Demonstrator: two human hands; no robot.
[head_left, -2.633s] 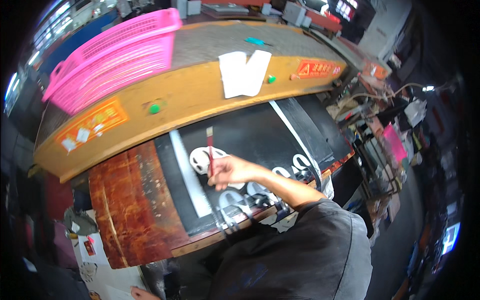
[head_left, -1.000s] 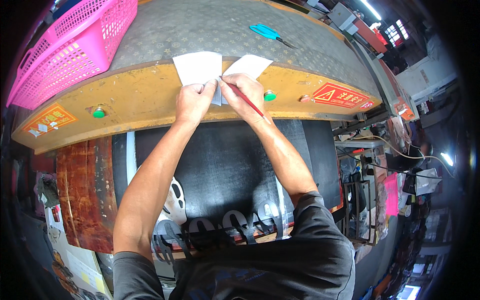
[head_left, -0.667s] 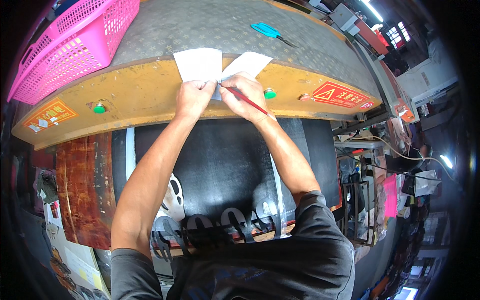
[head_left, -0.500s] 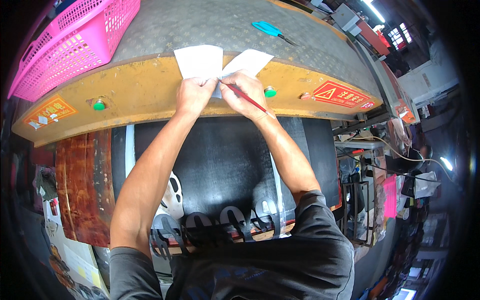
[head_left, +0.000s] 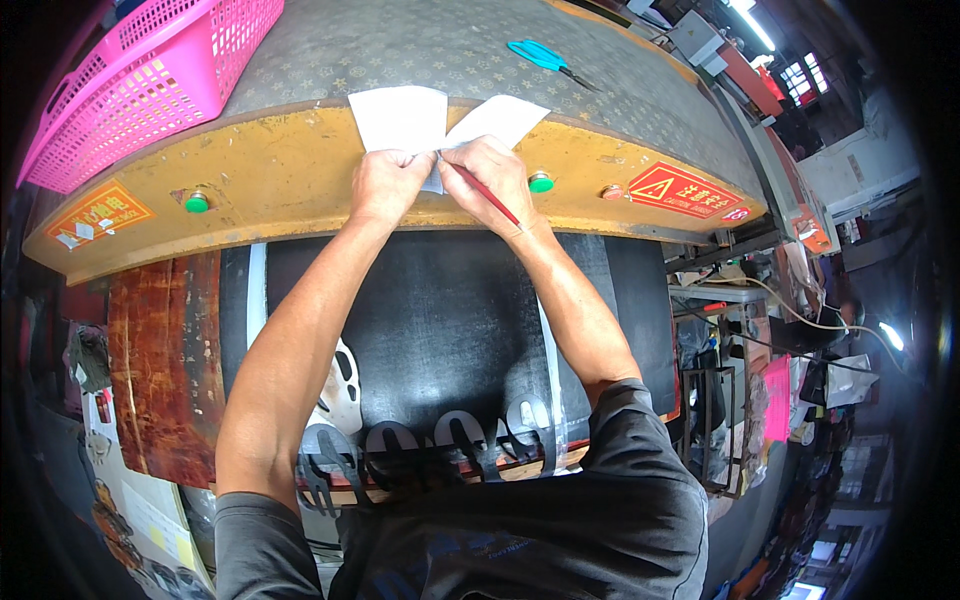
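A white paper piece (head_left: 400, 115) fans up from my left hand (head_left: 388, 185), whose fingers pinch its lower edge. Beside it, a second white paper flap (head_left: 502, 118) slants away behind my right hand (head_left: 492, 178). Whether the two are one folded sheet is hidden by my fingers. My right hand is closed around a slim dark red pen (head_left: 490, 197), its tip pointing to where both hands meet and its back end lying toward my wrist. Both hands are in front of the yellow machine beam (head_left: 290, 165), nearly touching each other.
A pink perforated basket (head_left: 150, 95) stands at the upper left on the patterned grey surface (head_left: 400, 45). Teal-handled scissors (head_left: 540, 55) lie farther right. Green buttons (head_left: 541, 183) protrude from the beam. Below are a black panel (head_left: 440, 320) and several dark curved cutout shapes (head_left: 460, 430).
The red pen's back end has shifted slightly left and up against my right wrist. The hands and paper stay nearly in place.
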